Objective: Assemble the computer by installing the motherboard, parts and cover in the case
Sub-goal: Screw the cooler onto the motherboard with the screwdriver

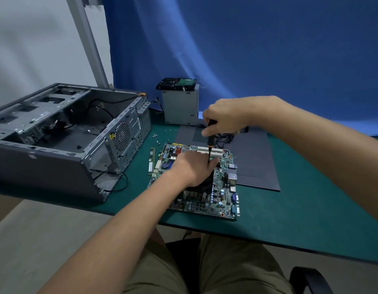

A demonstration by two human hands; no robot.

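Observation:
The green motherboard point(220, 198) lies flat on the green table mat, in front of me. My left hand point(194, 168) rests on the black cooler fan point(203, 185) at the board's middle, fingers curled over its far edge. My right hand point(224, 119) grips the handle of a black and orange screwdriver point(210, 143), held upright with its tip down by the fan's far corner. The open grey computer case point(63, 132) lies on its side at the left, empty inside apart from cables and a drive cage.
A RAM stick point(151, 160) lies left of the board. Several loose screws point(160, 136) are scattered behind it. The dark case cover point(253, 162) lies flat to the right. A power supply point(180, 107) with a hard drive point(176, 84) on top stands behind.

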